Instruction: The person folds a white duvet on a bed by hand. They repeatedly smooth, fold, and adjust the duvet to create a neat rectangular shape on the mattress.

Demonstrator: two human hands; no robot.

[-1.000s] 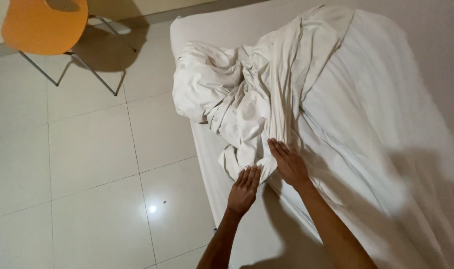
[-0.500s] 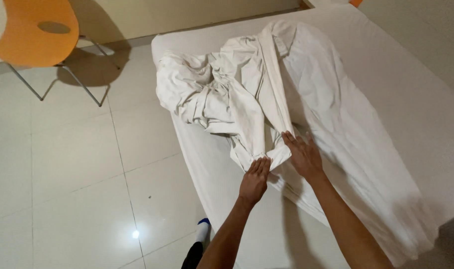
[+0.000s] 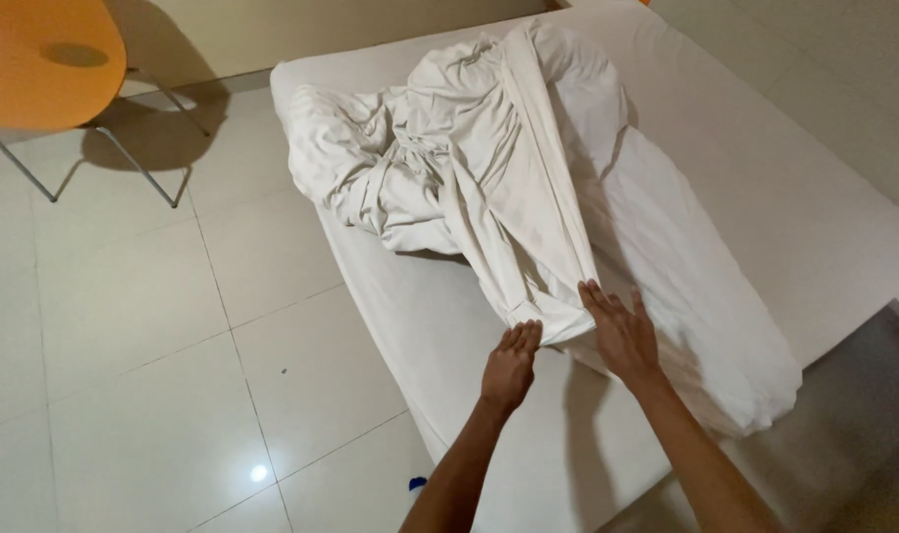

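Head view, looking down from above the near end of a bed. One bare white mattress (image 3: 785, 178) lies slantwise across a pale tiled floor (image 3: 124, 326), and on it rests one white sheet (image 3: 469, 188), crumpled into a heap at the far left and drawn out in a long folded strip toward the near side; a second layer of white cloth (image 3: 706, 296) spreads flat to the right of the strip, though whether it is a separate piece cannot be told. The strip's near corner lies between the two hands. The left hand (image 3: 510, 363) rests palm down on the mattress, fingers together and extended, fingertips touching the corner's edge. The right hand (image 3: 617, 331) lies flat with fingers slightly spread, pressing on the cloth just right of the corner; neither hand pinches anything. Judged from this posture, the step in hand is flattening and squaring the sheet's near corner; the next move appears to call for a firm grip on that corner and an even pull, so the far heap unravels without dragging. One orange chair (image 3: 45, 59) stands at the far left, well apart. Count: two hands, one sheet, one mattress, one chair.
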